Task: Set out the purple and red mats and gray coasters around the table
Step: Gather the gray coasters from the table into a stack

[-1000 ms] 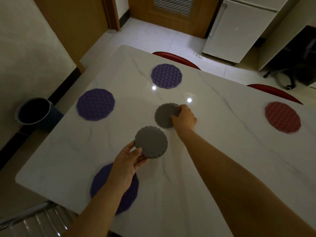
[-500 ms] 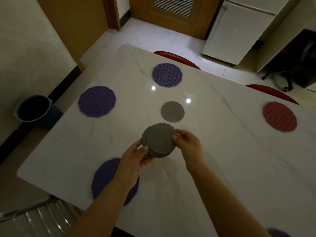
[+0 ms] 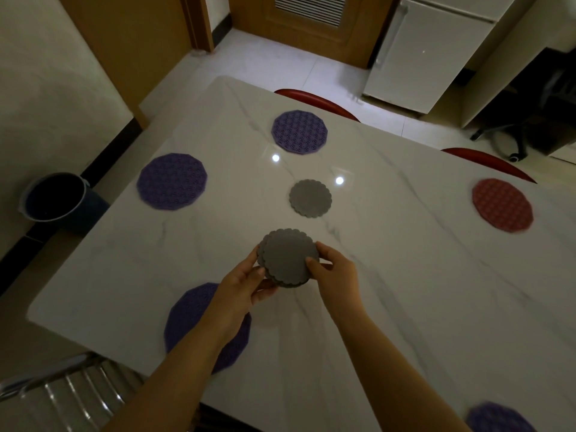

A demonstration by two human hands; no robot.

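A stack of gray scalloped coasters (image 3: 288,260) hangs above the white marble table (image 3: 405,275). My left hand (image 3: 246,283) grips the stack from below left, and my right hand (image 3: 332,272) pinches the right edge of the top coaster. One gray coaster (image 3: 310,198) lies alone on the table beyond the stack. Purple mats lie at the far side (image 3: 299,131), at the left (image 3: 172,181), under my left forearm (image 3: 187,316) and at the near right corner (image 3: 495,419). A red mat (image 3: 502,204) lies at the right.
Two red chair backs (image 3: 314,99) (image 3: 489,162) stand at the table's far edge. A metal chair (image 3: 62,397) is at the near left. A dark bucket (image 3: 54,198) sits on the floor at the left. A white fridge (image 3: 420,51) stands behind.
My right hand left one gray coaster on the table, drew back and now pinches the top coaster of the stack in my left hand.
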